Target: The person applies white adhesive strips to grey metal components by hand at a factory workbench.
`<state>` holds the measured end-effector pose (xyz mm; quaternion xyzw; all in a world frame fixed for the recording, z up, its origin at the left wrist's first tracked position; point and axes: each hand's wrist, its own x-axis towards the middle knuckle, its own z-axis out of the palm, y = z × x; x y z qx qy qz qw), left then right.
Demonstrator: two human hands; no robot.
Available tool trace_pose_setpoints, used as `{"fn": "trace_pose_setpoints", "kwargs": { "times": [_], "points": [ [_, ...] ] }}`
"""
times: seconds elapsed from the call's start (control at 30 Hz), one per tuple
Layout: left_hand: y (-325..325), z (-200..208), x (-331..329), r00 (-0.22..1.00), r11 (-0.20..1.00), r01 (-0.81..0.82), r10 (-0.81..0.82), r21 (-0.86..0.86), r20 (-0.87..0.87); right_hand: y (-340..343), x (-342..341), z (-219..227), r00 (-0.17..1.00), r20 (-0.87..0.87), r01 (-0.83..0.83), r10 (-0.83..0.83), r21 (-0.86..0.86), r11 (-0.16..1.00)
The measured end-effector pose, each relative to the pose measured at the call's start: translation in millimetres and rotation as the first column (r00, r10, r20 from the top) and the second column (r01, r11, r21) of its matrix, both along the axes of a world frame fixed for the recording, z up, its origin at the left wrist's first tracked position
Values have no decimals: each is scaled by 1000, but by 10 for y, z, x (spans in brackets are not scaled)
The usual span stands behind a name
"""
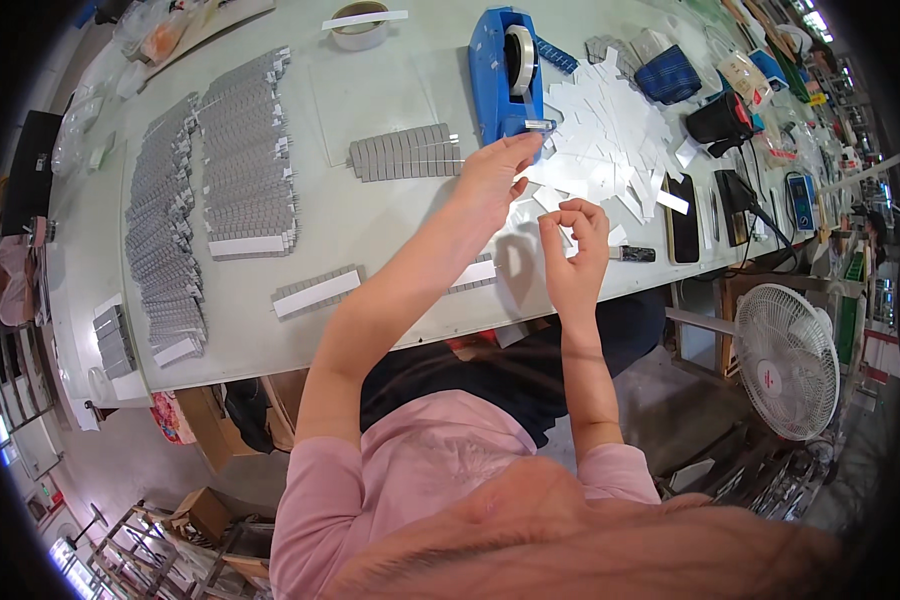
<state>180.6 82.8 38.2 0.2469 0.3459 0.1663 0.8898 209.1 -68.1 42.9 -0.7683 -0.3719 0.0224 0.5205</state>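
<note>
Hair (630, 545) lies nearest; left hand (492, 176), almost pinched, reaches the away-running blue dispenser (488, 75) end-on; right hand (577, 248) half-curls apart, holdings unclear.

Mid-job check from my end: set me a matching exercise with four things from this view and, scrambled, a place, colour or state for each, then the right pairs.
Things:
1. Tape dispenser
2. Loose white strips
3. Left hand
4. Fan

Descriptions:
A. Round and white, at the picture's right
B. Fingertips right by the dispenser's near end
C. Blue body with a roll mounted in it
D. Spread in an untidy heap, just right of the dispenser

Right pairs: 1-C, 2-D, 3-B, 4-A
</note>
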Motion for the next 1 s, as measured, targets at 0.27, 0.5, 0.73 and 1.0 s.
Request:
{"fn": "trace_pose_setpoints", "kwargs": {
  "times": [0.27, 0.5, 0.73, 1.0],
  "points": [
    [-410, -51, -148, 984, 983, -179, 178, -45, -19, -195, 64, -262, 996, -67, 64, -67, -44, 997],
    [-620, 57, -1465, 949, 884, -299, 313, 360, 20, -304, -314, 89, 906, -361, -237, 220, -3, 971],
    [-812, 55, -2368, 966, 871, -35, 154, 490, -205, -442, -470, -8, 677, -692, -358, 250, -13, 934],
    [-722, -153, -2194, 839, 401, 158, 428, 902, -337, -142, -472, -71, 962, 82, -238, 259, -206, 949]
  ]
}}
